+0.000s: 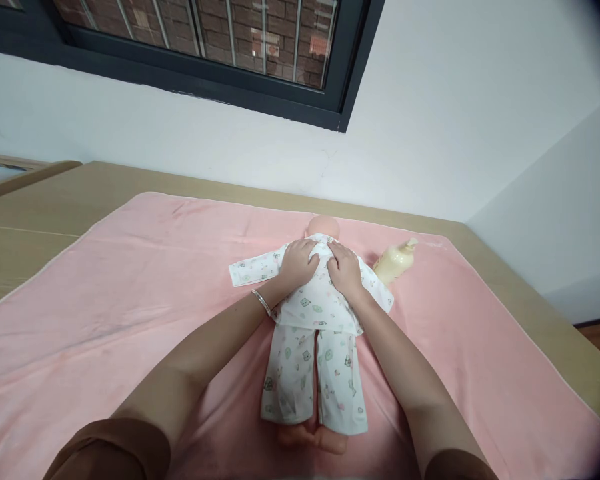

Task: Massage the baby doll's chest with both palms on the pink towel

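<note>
A baby doll [311,303] in a white patterned top and white patterned trousers [290,380] lies stretched out, its bald head at the far end and its bare feet towards me. Its face does not show. My left hand [299,263] rests on the left of the upper body, near the shoulder, with the fingers laid out and the thumb apart. Opposite it, my right hand [345,267] lies in the same way on the right of the upper body. Both palms touch the top's cloth. The doll's sleeves spread out to either side; no doll hands show.
A pale yellow pump bottle [396,261] lies tilted beside the doll's right-hand sleeve. Under everything is a pink blanket [145,287] on a wooden table [115,183]. A white wall and a dark-framed window [343,100] stand behind the far edge.
</note>
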Motion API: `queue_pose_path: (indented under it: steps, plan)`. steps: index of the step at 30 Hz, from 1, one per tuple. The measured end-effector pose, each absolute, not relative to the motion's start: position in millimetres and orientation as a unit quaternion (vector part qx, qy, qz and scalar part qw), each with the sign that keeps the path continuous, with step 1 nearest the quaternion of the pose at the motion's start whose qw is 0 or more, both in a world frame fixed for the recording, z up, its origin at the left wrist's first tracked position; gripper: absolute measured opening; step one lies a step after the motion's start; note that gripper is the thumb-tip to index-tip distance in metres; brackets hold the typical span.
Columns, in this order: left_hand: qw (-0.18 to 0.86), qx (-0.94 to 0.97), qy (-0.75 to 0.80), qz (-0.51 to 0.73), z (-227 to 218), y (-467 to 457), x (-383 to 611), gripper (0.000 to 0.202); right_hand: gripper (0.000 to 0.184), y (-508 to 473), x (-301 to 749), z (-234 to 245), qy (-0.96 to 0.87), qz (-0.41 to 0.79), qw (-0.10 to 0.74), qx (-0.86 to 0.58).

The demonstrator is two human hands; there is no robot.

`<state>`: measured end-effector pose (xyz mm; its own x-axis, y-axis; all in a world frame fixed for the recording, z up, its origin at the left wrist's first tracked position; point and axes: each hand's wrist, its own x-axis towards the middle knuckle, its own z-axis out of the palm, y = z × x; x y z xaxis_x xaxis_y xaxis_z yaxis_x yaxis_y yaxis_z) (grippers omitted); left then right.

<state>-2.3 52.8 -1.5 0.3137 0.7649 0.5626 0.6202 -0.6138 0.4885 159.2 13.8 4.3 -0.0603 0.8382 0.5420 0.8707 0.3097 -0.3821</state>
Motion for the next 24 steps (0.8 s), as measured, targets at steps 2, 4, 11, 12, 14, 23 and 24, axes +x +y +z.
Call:
queue_pose_path:
  steps: [2, 4, 11, 12, 14, 23, 24]
  plan:
    - [0.091, 0.805, 0.43, 0.399, -0.9, 52.3, -2.3, 0.036, 0.048, 13.6, 159.1, 4.6, -0.727, -0.023, 0.355, -0.587]
    - [0.092, 0.804, 0.431, 0.398, -0.4, 51.9, -2.3, 0.037, 0.048, 13.4, 159.0, 4.8, -0.727, -0.022, 0.354, -0.588]
    - [0.094, 0.803, 0.437, 0.394, 0.0, 51.3, -2.0, 0.037, 0.05, 12.0, 157.6, 6.4, -0.727, -0.019, 0.351, -0.591]
    - [0.094, 0.803, 0.439, 0.393, 0.1, 51.2, -2.1, 0.037, 0.05, 11.8, 157.5, 6.8, -0.726, -0.02, 0.35, -0.591]
    - [0.093, 0.802, 0.442, 0.39, 0.5, 50.8, -2.1, 0.037, 0.05, 11.5, 157.4, 7.2, -0.726, -0.019, 0.35, -0.591]
    - [0.088, 0.803, 0.444, 0.389, 1.5, 49.7, -2.0, 0.038, 0.05, 11.6, 157.2, 7.4, -0.724, -0.018, 0.348, -0.595]
    - [0.088, 0.802, 0.444, 0.39, 1.4, 49.6, -1.9, 0.038, 0.05, 11.5, 157.2, 7.6, -0.725, -0.017, 0.347, -0.595]
